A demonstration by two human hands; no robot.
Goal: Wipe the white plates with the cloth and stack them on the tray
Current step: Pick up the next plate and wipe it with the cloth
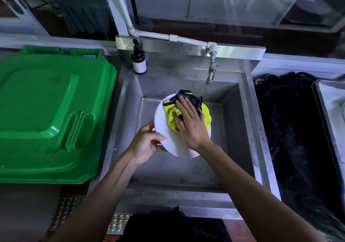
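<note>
Nearest the camera, two bare forearms reach forward over the front lip of the brushed stainless-steel sink basin (pixel 231 96). The left hand (pixel 144 144) grips the near-left rim of a round white plate (pixel 162 122), thumb lying on the top face and the other fingers curled underneath, holding the plate up over the basin and not resting on its floor. The right hand (pixel 190 122) lies flat on a crumpled yellow-green cloth with black edging (pixel 172 117), fingers extended and pressing it down onto the plate's upper face; nothing is clenched there, it is an open-palm press.

The plate looks stiff, smooth and probably slick if damp, and would break if dropped onto steel, so the rim pinch with support underneath seems the sound hold while the other hand pushes down. The cloth is soft and bunches easily; a flat palm spreads it better than a fist.

Further back, a steel tap (pixel 211 69) hangs over the basin and a brown pump bottle with a white label (pixel 139 60) stands on the sink's back left corner. To the left sits a large green plastic bin lid (pixel 48 111). At the far right edge, a metal tray (pixel 328 107) shows partly, well apart from the plate.
</note>
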